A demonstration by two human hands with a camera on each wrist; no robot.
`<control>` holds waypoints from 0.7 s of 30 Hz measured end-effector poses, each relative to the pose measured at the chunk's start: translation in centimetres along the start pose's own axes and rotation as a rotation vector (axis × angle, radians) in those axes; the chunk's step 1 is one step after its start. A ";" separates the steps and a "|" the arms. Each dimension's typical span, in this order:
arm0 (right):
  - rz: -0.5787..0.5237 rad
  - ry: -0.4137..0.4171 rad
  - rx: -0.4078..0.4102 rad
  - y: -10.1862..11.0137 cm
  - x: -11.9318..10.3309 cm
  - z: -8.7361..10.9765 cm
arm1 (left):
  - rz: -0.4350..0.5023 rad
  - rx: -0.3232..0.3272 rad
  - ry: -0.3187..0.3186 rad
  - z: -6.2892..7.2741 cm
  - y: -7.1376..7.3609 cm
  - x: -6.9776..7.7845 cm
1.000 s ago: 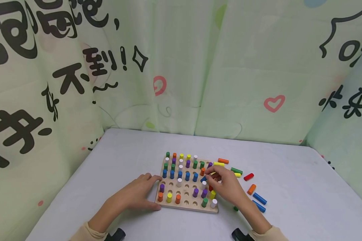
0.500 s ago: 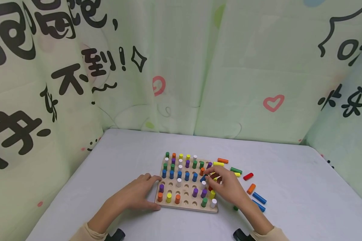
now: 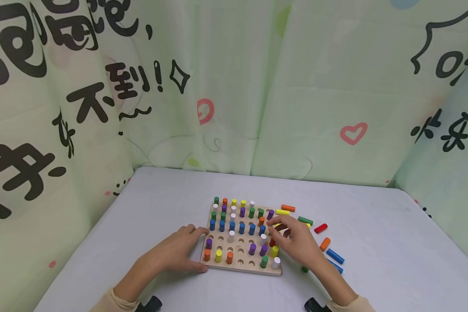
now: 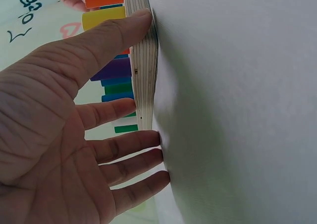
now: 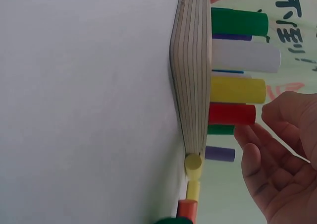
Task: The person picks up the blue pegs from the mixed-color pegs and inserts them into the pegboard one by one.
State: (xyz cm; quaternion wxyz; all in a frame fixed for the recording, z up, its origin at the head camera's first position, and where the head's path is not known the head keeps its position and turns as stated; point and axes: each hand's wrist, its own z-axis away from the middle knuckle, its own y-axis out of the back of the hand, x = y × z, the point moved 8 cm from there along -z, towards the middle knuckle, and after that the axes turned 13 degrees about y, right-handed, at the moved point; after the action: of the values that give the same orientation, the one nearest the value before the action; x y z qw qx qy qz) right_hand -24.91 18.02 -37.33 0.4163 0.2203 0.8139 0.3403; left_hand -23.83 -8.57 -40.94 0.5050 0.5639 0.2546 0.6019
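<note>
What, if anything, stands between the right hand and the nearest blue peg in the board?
Nothing visible: the right hand is just beside the blue peg; the white peg stands outside that gap.

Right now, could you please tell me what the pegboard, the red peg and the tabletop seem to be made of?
Pegboard: most likely plywood, pale and smooth, since its edge shows thin stacked layers.
Red peg: perhaps painted wood, its colour even and finish nearly matte; plastic remains possible.
Tabletop: matte white, no visible grain; cloth or laminate, I cannot tell.
</note>
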 end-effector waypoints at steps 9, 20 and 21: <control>0.021 -0.052 0.016 1.7 1.1 1.5 | -0.013 0.005 0.015 -0.2 0.0 -0.1; 0.048 -0.018 0.017 3.6 1.7 3.1 | -0.013 0.003 0.016 -0.1 0.1 0.0; 0.056 -0.026 0.009 3.7 1.8 3.3 | -0.012 0.003 0.014 -0.1 0.1 0.0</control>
State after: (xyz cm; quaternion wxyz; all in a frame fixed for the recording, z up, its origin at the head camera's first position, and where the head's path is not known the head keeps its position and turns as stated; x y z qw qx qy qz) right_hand -22.93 22.89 -36.92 0.4161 0.2492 0.8035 0.3451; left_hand -23.95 -8.56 -40.87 0.5060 0.5588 0.2625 0.6023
